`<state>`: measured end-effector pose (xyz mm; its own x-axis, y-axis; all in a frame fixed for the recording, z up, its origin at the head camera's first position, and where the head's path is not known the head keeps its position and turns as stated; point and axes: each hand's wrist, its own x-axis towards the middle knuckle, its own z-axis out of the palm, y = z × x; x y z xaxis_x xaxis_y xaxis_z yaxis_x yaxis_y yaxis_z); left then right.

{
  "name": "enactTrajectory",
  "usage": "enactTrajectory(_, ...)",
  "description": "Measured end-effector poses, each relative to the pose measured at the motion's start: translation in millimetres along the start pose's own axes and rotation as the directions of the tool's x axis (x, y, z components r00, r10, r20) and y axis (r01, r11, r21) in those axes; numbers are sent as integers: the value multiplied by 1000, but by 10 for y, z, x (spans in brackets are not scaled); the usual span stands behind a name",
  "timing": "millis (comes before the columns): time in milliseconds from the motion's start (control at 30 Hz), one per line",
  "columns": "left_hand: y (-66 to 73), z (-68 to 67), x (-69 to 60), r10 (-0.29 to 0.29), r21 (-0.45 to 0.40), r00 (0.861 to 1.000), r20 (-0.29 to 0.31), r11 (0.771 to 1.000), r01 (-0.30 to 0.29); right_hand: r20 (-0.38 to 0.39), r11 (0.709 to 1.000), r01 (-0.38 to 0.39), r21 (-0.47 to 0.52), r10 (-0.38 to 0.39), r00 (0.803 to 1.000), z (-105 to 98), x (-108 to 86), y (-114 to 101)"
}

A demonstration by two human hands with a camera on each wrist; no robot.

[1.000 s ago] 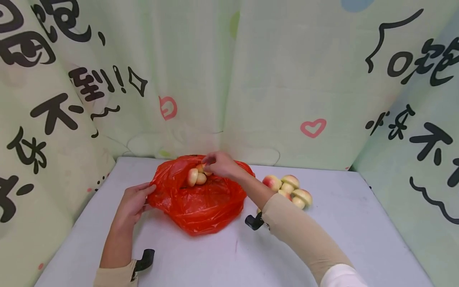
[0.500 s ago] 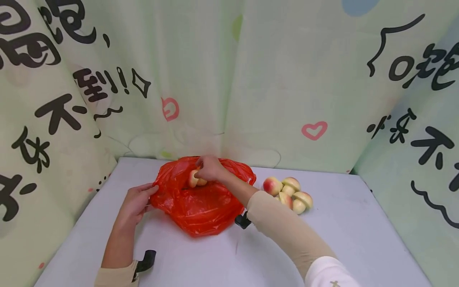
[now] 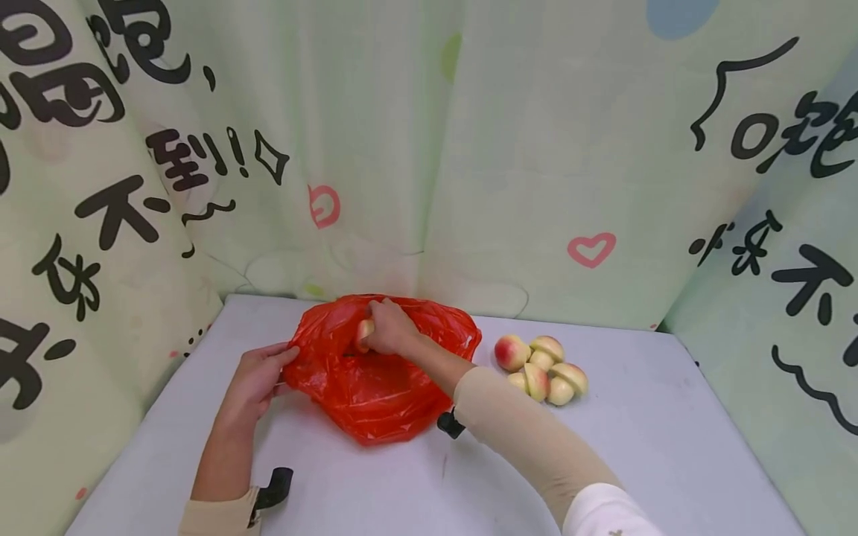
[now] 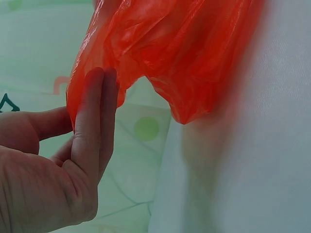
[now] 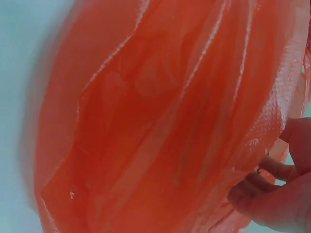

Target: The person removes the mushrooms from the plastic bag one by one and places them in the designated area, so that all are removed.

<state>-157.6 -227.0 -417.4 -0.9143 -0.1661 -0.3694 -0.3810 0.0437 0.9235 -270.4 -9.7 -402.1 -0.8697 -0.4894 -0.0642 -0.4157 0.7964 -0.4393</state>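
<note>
**Fingers of the left hand (image 3: pixel 258 376) pinch the red bag (image 3: pixel 385 387)**

Thumb on one side, long and nearly straight fingers on the other, they hold thin plastic at the bag's left edge. Fingers of the right hand (image 3: pixel 392 327) are inside the bag's mouth, bent and a little spread; a rounded pale piece (image 3: pixel 364 335) shows just beside them, and whether they have hold of it cannot be told.

To do this well, the left should draw the edge gently up and outward, so loose film does not sag over the other wrist; the plastic looks easy to tear. The right should lower anything it carries rather than drop it, and clear the folds without snagging.

The bag sits slumped left of centre on the worktop (image 3: pixel 643 432), toward the far edge. Just to its right, apart from it, cream-and-red mushroom-shaped pieces (image 3: pixel 536 380) lie clustered. Beyond hangs a printed curtain (image 3: pixel 509 149).
</note>
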Motion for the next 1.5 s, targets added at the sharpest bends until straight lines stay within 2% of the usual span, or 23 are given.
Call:
enactTrajectory(367, 21, 2, -3, 11, -7, 1000, -1, 1000, -11, 7, 1000, 11, 28, -11, 1000, 38, -46, 12)
enactTrajectory(633, -14, -20, -19, 0, -1, 1000, 2, 1000, 0, 54, 1000, 11, -3, -11, 998, 107, -94, -8)
enactTrajectory(800, -14, -26, -6, 5, -3, 1000, 3, 1000, -5, 47, 1000, 8, -6, -7, 999, 108, -97, -6)
enactTrajectory(1500, 12, -23, -3, -4, 8, 1000, -4, 1000, 4, 17, 991, 100, 92, -102, 995, 105, -161, 108)
